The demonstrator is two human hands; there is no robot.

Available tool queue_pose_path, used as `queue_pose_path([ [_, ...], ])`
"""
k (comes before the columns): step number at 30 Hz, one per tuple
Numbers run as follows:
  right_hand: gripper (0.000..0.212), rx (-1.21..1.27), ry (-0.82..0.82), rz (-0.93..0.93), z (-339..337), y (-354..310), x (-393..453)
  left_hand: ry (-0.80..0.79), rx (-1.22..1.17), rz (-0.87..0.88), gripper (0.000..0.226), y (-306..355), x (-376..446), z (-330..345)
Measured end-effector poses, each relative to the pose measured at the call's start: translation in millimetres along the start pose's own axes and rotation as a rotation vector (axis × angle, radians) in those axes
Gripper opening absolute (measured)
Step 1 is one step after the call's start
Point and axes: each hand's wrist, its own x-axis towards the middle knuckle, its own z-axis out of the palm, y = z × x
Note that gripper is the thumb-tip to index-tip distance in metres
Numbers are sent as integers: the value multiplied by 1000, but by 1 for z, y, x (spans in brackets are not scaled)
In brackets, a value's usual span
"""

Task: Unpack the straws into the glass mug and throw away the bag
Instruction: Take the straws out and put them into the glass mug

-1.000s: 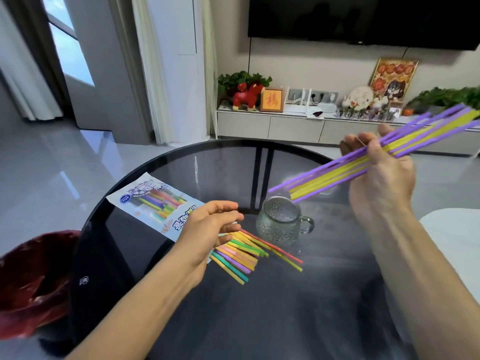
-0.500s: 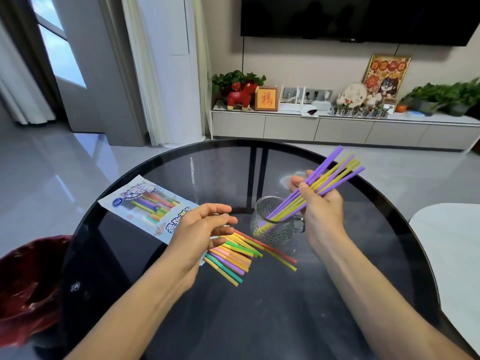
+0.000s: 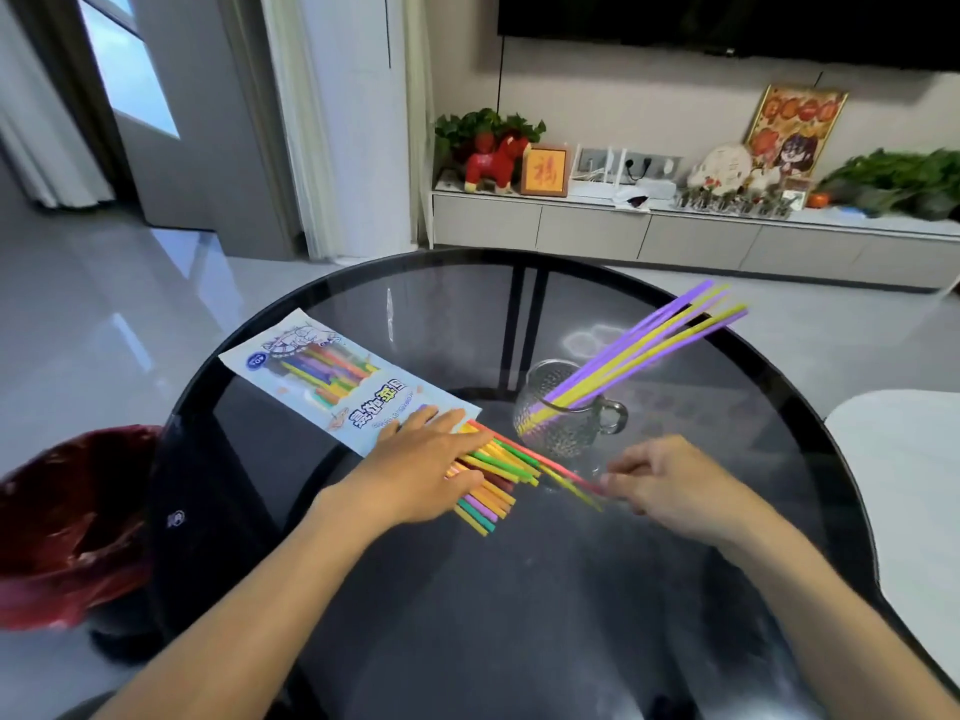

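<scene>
Fingers [image 3: 441,423] of the left hand [image 3: 415,475] flat and together atop loose multicoloured straws [image 3: 498,475], right hand [image 3: 670,485] fingertips pinching their tips, purple and yellow straws [image 3: 639,350] leaning in the dimpled glass mug [image 3: 566,413], flat printed bag [image 3: 332,376] on the dark round glass worktop [image 3: 571,589].

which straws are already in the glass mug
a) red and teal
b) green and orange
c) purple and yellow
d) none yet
c: the purple and yellow straws lean out of the glass mug, while the green, orange, red and teal ones lie in the pile of straws on the glass table.
</scene>
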Motion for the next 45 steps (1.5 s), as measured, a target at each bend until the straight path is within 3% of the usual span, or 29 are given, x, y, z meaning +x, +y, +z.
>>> queue_pose_path([
  [4,32,-21,-21,-156,46,-29,0,-57,-3,76,55,-2,-13,-2],
  [9,30,-24,-42,-144,81,-54,10,-25,-32,87,56,-1,-25,7],
  [14,28,-207,-52,-135,74,-54,11,10,-17,73,63,-5,-24,10],
  [20,13,-449,-72,-188,54,-45,10,43,-25,27,66,-1,-18,7],
  [22,17,-467,-150,-167,44,-42,12,62,-28,10,66,-1,-15,8],
  [26,34,-392,-302,-113,28,-34,11,130,-57,-27,63,-4,-9,13],
  [30,30,-160,-273,-33,-3,-19,2,212,-105,-84,64,-9,-5,18],
  [35,28,148,-237,-26,-46,8,-22,390,5,-425,59,-19,-8,20],
  [41,25,397,-268,-131,-52,-2,-32,295,-177,-382,67,-16,-8,17],
  [43,27,434,-218,-139,-43,-10,-28,459,-229,-363,67,-8,-12,11],
  [45,28,488,-161,-145,-28,-22,-25,692,-226,-182,66,4,-16,2],
])
